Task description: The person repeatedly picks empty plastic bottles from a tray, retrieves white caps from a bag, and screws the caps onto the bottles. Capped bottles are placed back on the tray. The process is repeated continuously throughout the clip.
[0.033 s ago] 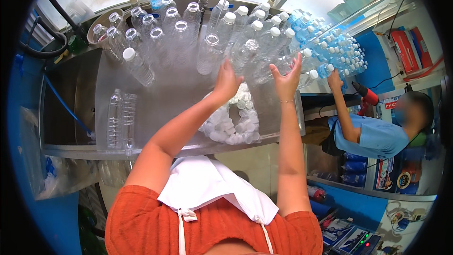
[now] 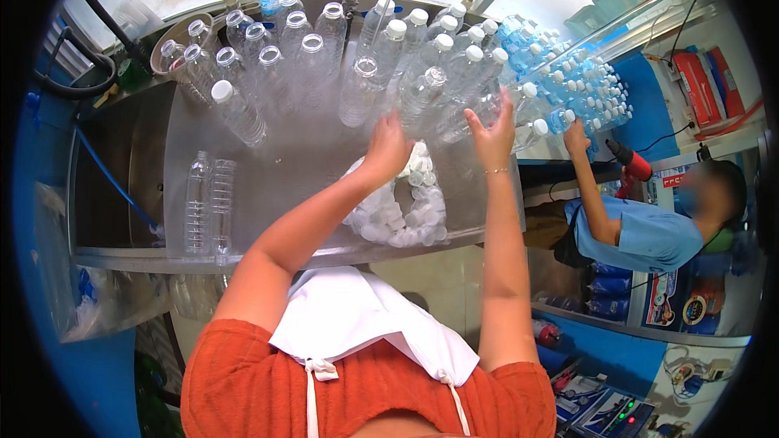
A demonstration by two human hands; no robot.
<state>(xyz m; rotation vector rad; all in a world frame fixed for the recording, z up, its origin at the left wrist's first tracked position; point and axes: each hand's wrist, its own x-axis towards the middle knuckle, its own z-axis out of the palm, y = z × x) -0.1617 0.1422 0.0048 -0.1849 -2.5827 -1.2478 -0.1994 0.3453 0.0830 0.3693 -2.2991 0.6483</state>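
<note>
Over the steel counter, my left hand has its fingers up and loosely stretched, just below an open clear bottle and a clear bottle beside it. I see nothing held in it. My right hand is open, thumb and fingers apart, in front of a tilted clear bottle with a white cap; whether it touches that bottle I cannot tell. A second capped bottle leans close to its right. Between my forearms lies a clear bag of white caps.
Several uncapped bottles stand at the back left, and white-capped ones right of centre. Rows of blue-labelled bottles fill the far right. Two bottles lie near the front left, beside a sink. A co-worker reaches in at right.
My left hand's fingers have dropped slightly. My right hand has shifted only a little, its fingers still spread.
</note>
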